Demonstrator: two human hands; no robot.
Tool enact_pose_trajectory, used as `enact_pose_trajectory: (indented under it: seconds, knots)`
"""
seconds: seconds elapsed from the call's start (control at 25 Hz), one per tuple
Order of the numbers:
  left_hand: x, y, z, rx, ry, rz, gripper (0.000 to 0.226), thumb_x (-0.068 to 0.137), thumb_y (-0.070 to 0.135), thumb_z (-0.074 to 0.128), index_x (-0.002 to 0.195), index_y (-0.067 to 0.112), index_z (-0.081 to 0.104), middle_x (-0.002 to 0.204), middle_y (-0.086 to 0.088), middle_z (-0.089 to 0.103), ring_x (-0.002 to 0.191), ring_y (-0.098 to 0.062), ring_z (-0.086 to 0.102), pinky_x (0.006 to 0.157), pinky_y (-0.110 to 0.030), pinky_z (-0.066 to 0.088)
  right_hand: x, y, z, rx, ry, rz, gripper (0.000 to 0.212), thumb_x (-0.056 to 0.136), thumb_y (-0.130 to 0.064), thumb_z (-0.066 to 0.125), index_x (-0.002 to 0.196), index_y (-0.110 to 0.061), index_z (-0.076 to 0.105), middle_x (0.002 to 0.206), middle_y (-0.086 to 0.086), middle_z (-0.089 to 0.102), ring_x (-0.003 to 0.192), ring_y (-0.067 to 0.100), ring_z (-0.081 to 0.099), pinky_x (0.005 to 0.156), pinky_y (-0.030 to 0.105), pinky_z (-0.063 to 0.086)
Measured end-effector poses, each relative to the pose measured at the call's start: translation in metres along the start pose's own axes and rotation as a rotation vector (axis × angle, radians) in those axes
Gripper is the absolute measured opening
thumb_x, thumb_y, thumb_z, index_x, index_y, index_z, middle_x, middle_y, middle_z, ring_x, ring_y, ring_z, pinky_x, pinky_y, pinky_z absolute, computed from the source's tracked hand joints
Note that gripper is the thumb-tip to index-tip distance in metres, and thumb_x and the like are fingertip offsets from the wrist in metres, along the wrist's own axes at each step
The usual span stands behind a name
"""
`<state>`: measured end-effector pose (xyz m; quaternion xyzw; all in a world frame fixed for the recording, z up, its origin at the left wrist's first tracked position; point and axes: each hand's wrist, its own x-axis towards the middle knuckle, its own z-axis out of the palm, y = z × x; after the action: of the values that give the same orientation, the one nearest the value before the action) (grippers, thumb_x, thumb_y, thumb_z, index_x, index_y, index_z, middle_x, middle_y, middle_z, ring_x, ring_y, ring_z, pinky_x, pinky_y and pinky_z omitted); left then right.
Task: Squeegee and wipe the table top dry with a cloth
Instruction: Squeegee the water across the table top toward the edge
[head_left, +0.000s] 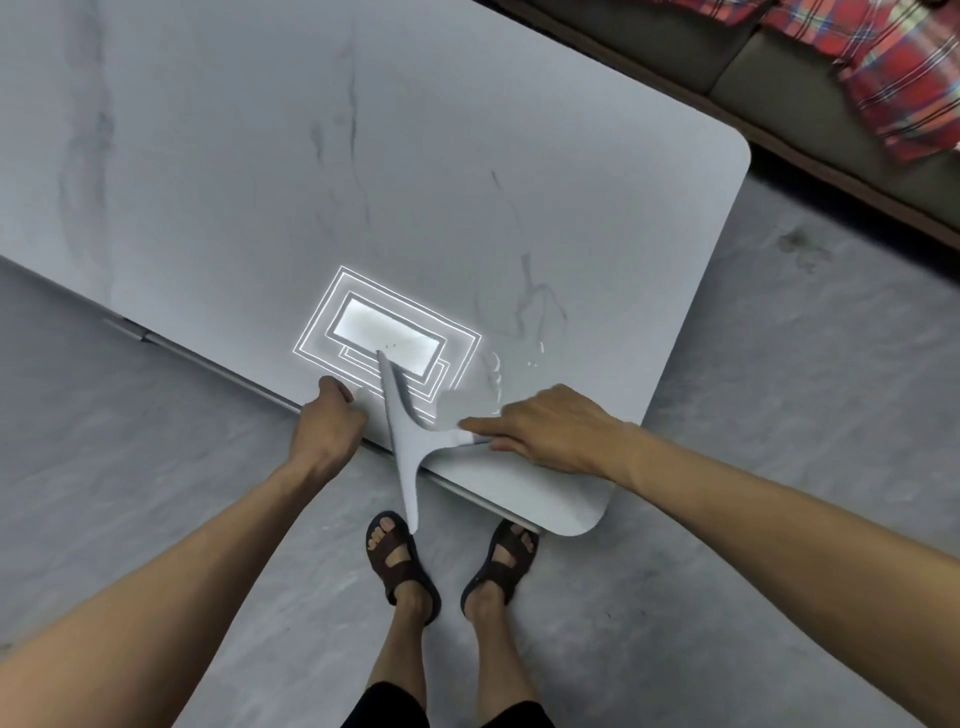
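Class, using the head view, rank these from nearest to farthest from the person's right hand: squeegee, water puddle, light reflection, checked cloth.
From the right hand:
1. squeegee: in its grip, at the table edge.
2. water puddle: just beyond the fingers.
3. light reflection: farther left on the top.
4. checked cloth: far upper right, on the sofa.

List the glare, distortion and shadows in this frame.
Head view: a rectangular light's glare sits on the table top near its front edge; water beside it glints; the wide-angle lens bows the table's edges; shadows are faint.
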<state>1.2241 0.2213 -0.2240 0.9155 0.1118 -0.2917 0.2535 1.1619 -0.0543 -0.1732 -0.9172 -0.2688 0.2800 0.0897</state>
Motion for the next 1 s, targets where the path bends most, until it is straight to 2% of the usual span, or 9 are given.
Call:
enact_pose_trajectory:
  seconds: [0.12, 0.24, 0.32, 0.52, 0.64, 0.84, 0.92, 1.0]
  knots:
    - [0.010, -0.024, -0.009, 0.013, 0.008, -0.013, 0.015, 0.081, 0.015, 0.052, 0.091, 0.015, 0.040, 0.075, -0.003, 0.053, 0.064, -0.018, 0.049, 0.047, -0.029, 0.030, 0.071, -0.021, -0.006, -0.070, -0.023, -0.066, 0.044, 0.103, -0.046, 0.028, 0.146, -0.042, 0.033, 0.104, 0.002, 0.069, 0.086, 0.028, 0.064, 0.063, 0.031, 0.032]
    - [0.017, -0.038, -0.009, 0.014, -0.015, 0.032, 0.019, 0.080, 0.011, 0.055, 0.091, 0.015, 0.039, 0.073, -0.002, 0.052, 0.063, -0.017, 0.048, 0.048, -0.030, 0.028, 0.100, -0.018, -0.010, -0.006, 0.001, 0.005, 0.039, 0.102, -0.051, 0.026, 0.138, -0.045, 0.041, 0.114, 0.002, 0.069, 0.098, 0.031, 0.064, 0.068, 0.032, 0.034]
    - [0.017, -0.042, -0.009, 0.019, -0.055, 0.051, 0.021, 0.080, 0.011, 0.055, 0.091, 0.016, 0.038, 0.073, -0.003, 0.053, 0.063, -0.018, 0.049, 0.048, -0.030, 0.029, 0.095, -0.009, -0.006, 0.067, 0.010, 0.073, 0.040, 0.100, -0.055, 0.023, 0.136, -0.049, 0.040, 0.117, -0.001, 0.069, 0.102, 0.030, 0.063, 0.072, 0.034, 0.038]
    - [0.007, -0.030, -0.003, 0.047, -0.196, 0.102, 0.022, 0.078, 0.009, 0.053, 0.094, 0.015, 0.038, 0.071, -0.002, 0.048, 0.059, -0.017, 0.042, 0.049, -0.030, 0.027, 0.022, 0.024, 0.009, 0.183, 0.069, 0.313, 0.040, 0.099, -0.057, 0.021, 0.137, -0.057, 0.031, 0.116, -0.006, 0.069, 0.100, 0.027, 0.064, 0.072, 0.034, 0.039]
    - [0.001, -0.013, -0.001, 0.098, -0.294, 0.137, 0.021, 0.079, 0.010, 0.053, 0.095, 0.013, 0.039, 0.070, -0.003, 0.047, 0.059, -0.018, 0.041, 0.049, -0.031, 0.026, -0.032, 0.031, 0.021, 0.205, 0.092, 0.458, 0.040, 0.098, -0.056, 0.021, 0.138, -0.060, 0.026, 0.105, -0.004, 0.072, 0.095, 0.027, 0.066, 0.066, 0.033, 0.038]
    - [-0.019, 0.019, -0.008, 0.139, -0.391, 0.176, 0.022, 0.083, 0.011, 0.052, 0.102, 0.012, 0.041, 0.070, -0.006, 0.052, 0.058, -0.019, 0.044, 0.050, -0.031, 0.030, -0.090, 0.016, 0.022, 0.263, 0.148, 0.641, 0.039, 0.099, -0.051, 0.031, 0.138, -0.055, 0.035, 0.093, -0.005, 0.071, 0.084, 0.020, 0.066, 0.050, 0.022, 0.031]
    - [-0.029, 0.036, -0.022, 0.138, -0.396, 0.214, 0.021, 0.084, 0.014, 0.052, 0.103, 0.013, 0.041, 0.071, -0.006, 0.055, 0.059, -0.020, 0.046, 0.052, -0.031, 0.033, -0.109, 0.002, 0.007, 0.295, 0.215, 0.683, 0.040, 0.099, -0.049, 0.035, 0.138, -0.056, 0.030, 0.085, -0.007, 0.068, 0.077, 0.019, 0.064, 0.050, 0.023, 0.038]
    - [-0.040, 0.056, -0.045, 0.122, -0.406, 0.242, 0.019, 0.086, 0.017, 0.053, 0.102, 0.016, 0.043, 0.088, -0.007, 0.060, 0.065, -0.023, 0.051, 0.057, -0.032, 0.037, -0.130, -0.011, -0.015, 0.310, 0.242, 0.745, 0.037, 0.100, -0.047, 0.034, 0.135, -0.056, 0.031, 0.083, -0.008, 0.067, 0.075, 0.020, 0.063, 0.057, 0.032, 0.049]
